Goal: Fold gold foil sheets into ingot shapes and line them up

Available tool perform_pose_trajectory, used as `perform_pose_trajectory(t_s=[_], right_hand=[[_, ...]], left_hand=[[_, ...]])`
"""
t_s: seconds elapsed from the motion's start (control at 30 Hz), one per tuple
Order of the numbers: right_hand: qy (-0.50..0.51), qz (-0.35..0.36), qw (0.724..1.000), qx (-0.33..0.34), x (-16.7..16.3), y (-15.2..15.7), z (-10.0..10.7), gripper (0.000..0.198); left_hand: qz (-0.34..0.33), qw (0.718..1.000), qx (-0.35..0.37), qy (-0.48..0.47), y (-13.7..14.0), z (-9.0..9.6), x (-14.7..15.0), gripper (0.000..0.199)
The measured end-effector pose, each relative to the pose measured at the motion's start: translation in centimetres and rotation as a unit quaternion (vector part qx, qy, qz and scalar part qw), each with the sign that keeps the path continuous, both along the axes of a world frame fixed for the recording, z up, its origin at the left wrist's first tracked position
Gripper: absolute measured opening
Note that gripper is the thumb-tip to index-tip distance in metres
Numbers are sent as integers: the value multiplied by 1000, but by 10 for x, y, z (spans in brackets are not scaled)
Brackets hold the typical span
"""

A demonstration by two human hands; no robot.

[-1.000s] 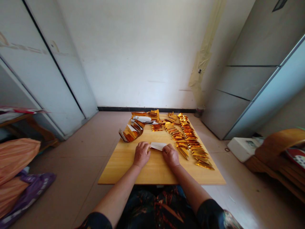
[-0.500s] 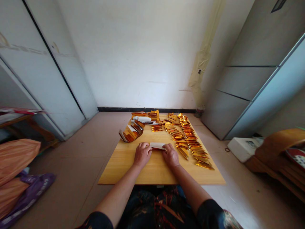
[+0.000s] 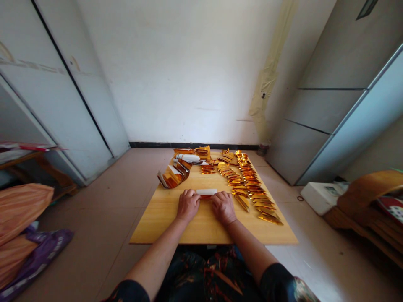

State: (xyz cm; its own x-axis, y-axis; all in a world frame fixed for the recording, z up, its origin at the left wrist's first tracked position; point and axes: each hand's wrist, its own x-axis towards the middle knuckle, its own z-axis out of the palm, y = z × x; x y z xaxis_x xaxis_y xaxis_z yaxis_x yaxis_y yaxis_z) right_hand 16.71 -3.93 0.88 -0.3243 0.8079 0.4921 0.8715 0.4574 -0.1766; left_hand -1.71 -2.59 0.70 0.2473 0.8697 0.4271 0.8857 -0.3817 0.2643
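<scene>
A sheet of gold foil paper (image 3: 206, 191), white side up with a reddish-gold folded strip along its near edge, lies on the wooden board (image 3: 163, 226). My left hand (image 3: 188, 204) presses its left end with curled fingers. At the right end, my right hand (image 3: 223, 206) is closed over the paper's edge, its fingertips hidden. To the right of my right hand lie rows of folded gold paper pieces (image 3: 252, 180). Beyond my left hand sits a curved stack of unfolded gold foil sheets (image 3: 174, 175).
At the board's far edge are more gold sheets (image 3: 204, 151) and a white roll-shaped packet (image 3: 188, 158). A grey fridge (image 3: 324, 100) stands to the right, near a white box (image 3: 317, 197). Orange and purple bags (image 3: 28, 235) lie on the floor at left.
The paper's near edge now shows a flatter folded strip. My right hand has shifted slightly left along the paper; my left hand has barely moved.
</scene>
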Motion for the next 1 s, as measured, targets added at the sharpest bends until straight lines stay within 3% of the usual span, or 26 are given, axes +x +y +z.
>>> perform_pose_trajectory(t_s=[0.27, 0.53, 0.8, 1.0], right_hand=[[52, -44, 990, -124, 3, 8, 3, 18], [87, -39, 985, -142, 6, 15, -1, 16], [129, -37, 977, -164, 10, 28, -3, 17], [127, -94, 967, -198, 3, 32, 3, 17]], left_hand=[[-13, 1000, -8, -19, 1, -3, -1, 19], [-72, 995, 8, -66, 5, -10, -1, 19], [-27, 994, -60, -82, 11, -9, 0, 23], [12, 988, -116, -99, 18, -9, 2, 19]])
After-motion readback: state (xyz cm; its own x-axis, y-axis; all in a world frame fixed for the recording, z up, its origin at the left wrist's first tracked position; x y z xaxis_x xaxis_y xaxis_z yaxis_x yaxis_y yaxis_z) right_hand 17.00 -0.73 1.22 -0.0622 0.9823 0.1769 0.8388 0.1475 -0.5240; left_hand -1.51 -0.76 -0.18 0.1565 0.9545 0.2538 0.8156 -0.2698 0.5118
